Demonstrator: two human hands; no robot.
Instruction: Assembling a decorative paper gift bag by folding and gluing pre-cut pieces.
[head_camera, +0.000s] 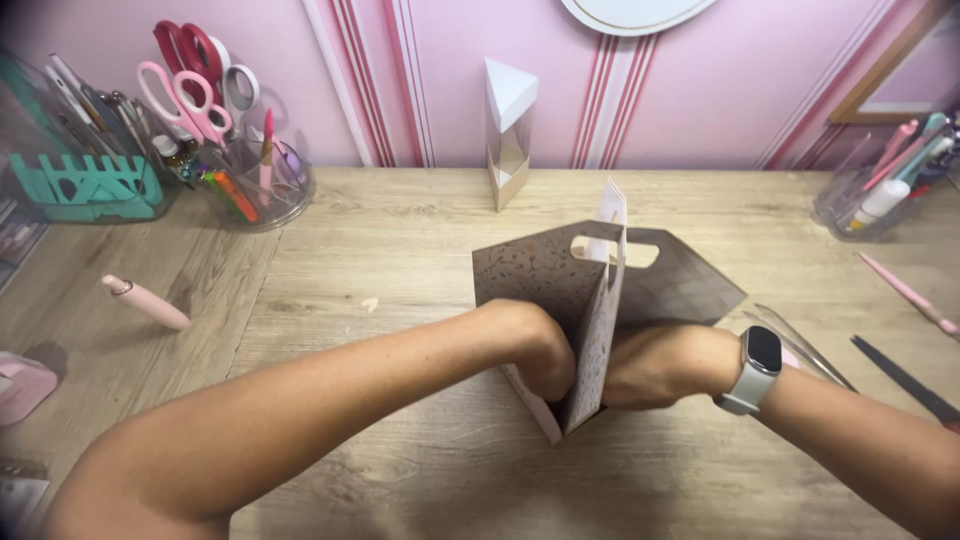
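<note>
**A:** What's in the middle there?

**B:** A folded card bag, grey-brown with a fine speckled pattern and a slot handle cut out near the top. It stands on the wooden worktop at the centre, partly folded: one panel faces the camera edge-on, another spreads back to the right with a slanted corner. The inner face at the bottom looks pale pink.

**A:** Any room around it?

**B:** Plenty in front and to the left, bare wood. Behind it, near the wall, stands a tall white triangular box, well apart. To the right lie a dark flat blade-like tool and a pink pen, near the right forearm. A pink tube lies far off to the left.

**A:** And the hands?

**B:** The left hand reaches in from the lower left, wrist bent, fingers tucked behind the edge-on panel, so it seems to grip it, though the fingers are hidden. The right hand comes in from the right, a white watch on its wrist, pressed against the other side of that panel; its fingers are hidden too, so I can't tell its grip for sure.

**A:** Anything at the edges?

**B:** A clear cup of scissors at the back left, a teal holder beside it, and a clear pot of pens at the back right.
</note>
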